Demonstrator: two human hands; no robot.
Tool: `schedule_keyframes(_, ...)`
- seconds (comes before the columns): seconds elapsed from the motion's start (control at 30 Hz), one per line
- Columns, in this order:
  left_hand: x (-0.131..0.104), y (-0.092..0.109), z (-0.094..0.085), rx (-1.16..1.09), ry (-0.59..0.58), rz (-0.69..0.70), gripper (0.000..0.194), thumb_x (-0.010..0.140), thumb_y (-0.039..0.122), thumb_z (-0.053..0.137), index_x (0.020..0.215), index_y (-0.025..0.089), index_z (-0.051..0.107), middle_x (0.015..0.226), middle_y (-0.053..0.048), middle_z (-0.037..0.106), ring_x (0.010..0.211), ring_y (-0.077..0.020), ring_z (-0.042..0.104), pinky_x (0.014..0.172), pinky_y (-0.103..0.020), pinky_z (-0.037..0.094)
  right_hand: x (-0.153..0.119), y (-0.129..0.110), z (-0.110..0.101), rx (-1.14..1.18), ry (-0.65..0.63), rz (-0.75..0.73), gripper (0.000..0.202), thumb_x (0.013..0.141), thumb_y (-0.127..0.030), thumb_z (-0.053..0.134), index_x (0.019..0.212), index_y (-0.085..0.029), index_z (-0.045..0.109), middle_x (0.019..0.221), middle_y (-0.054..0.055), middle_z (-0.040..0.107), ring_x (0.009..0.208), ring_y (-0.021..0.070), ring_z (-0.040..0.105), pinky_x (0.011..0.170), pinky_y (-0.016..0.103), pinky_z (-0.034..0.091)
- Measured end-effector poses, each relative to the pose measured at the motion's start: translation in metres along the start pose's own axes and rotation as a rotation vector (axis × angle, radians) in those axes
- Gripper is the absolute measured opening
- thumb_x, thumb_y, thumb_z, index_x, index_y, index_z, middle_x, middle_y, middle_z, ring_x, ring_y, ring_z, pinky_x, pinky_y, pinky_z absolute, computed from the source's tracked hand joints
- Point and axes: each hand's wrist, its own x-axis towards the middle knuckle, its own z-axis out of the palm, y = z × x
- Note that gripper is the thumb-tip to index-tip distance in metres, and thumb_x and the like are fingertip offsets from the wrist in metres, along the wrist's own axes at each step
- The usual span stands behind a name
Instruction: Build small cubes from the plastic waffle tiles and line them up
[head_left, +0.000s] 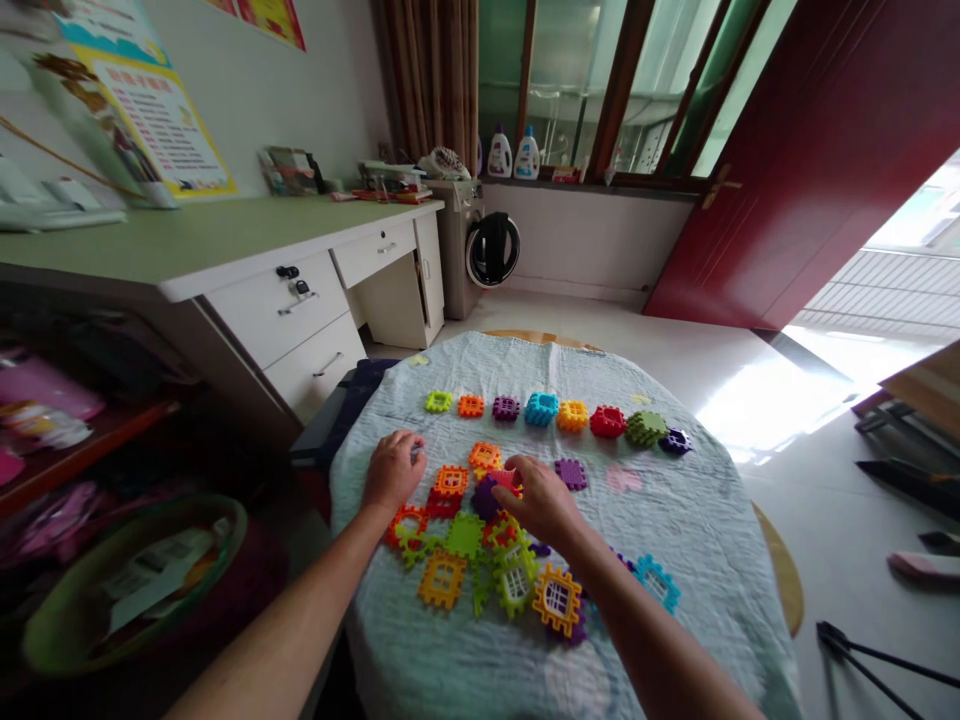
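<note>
My right hand (541, 497) reaches into a loose pile of plastic interlocking blocks, its fingertips closed on a pinkish-red block (505, 482). Right under that hand lies a dark purple block (485, 498). My left hand (394, 472) rests on the cloth left of the pile, fingers loosely curled, with a gap at the thumb and nothing visible in it. Between the hands are orange window blocks (451, 480). Nearer me lie a lime green block (465, 536), a yellow window block (441, 580) and a yellow-orange one (558, 597). My right forearm hides part of the pile.
Across the round table's pale cloth (675, 520) runs a row of colour-sorted stacks, among them a blue stack (541, 408) and a red stack (607, 421). A single purple block (571, 474) lies right of my right hand. A desk (247, 240) stands at left.
</note>
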Motion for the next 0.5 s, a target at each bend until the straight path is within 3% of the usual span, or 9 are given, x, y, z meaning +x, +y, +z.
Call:
schedule_keyframes(0.1, 0.0, 0.0, 0.0, -0.013, -0.001, -0.014, 0.014, 0.079, 0.021, 0.05, 0.087, 0.02, 0.062, 0.099, -0.009, 0.067, 0.098, -0.0267, 0.059, 0.092, -0.042, 0.047, -0.001, -0.022, 0.017, -0.077, -0.025, 0.066, 0.024, 0.077, -0.033, 0.064, 0.097, -0.021, 0.062, 0.092, 0.007, 0.067, 0.084, 0.0207, 0.061, 0.07, 0.028, 0.041)
schedule_keyframes(0.2, 0.0, 0.0, 0.0, -0.017, -0.003, -0.02, 0.014, 0.079, 0.02, 0.05, 0.086, 0.02, 0.062, 0.099, -0.01, 0.067, 0.097, -0.0266, 0.059, 0.092, -0.041, 0.047, -0.001, -0.016, 0.025, 0.051, -0.008, 0.087, 0.022, 0.073, -0.021, 0.062, 0.094, -0.022, 0.061, 0.08, 0.002, 0.064, 0.075, 0.0171, 0.058, 0.066, 0.026, 0.038)
schedule_keyframes(0.3, 0.0, 0.0, 0.0, -0.011, -0.005, -0.013, 0.013, 0.079, 0.02, 0.051, 0.086, 0.02, 0.062, 0.098, -0.009, 0.066, 0.097, -0.0264, 0.059, 0.092, -0.041, 0.047, -0.003, 0.009, 0.018, 0.364, 0.063, 0.16, 0.022, 0.074, -0.024, 0.057, 0.096, -0.022, 0.059, 0.062, -0.005, 0.054, 0.058, 0.0131, 0.051, 0.058, 0.024, 0.037)
schedule_keyframes(0.37, 0.0, -0.001, 0.0, -0.007, -0.004, -0.009, 0.013, 0.079, 0.02, 0.051, 0.086, 0.02, 0.062, 0.098, -0.009, 0.066, 0.097, -0.0264, 0.059, 0.092, -0.04, 0.046, -0.008, 0.033, 0.008, 0.528, 0.178, 0.225, 0.026, 0.075, -0.033, 0.056, 0.099, -0.021, 0.058, 0.059, -0.007, 0.05, 0.054, 0.0121, 0.047, 0.054, 0.024, 0.037)
schedule_keyframes(0.5, 0.0, -0.002, 0.001, 0.008, -0.003, -0.001, 0.013, 0.079, 0.021, 0.05, 0.086, 0.02, 0.061, 0.098, -0.009, 0.066, 0.097, -0.0261, 0.059, 0.092, -0.04, 0.046, -0.03, 0.08, -0.012, 0.59, 0.26, 0.342, 0.037, 0.075, -0.045, 0.054, 0.1, -0.018, 0.06, 0.053, -0.007, 0.046, 0.05, 0.0131, 0.046, 0.051, 0.026, 0.038)
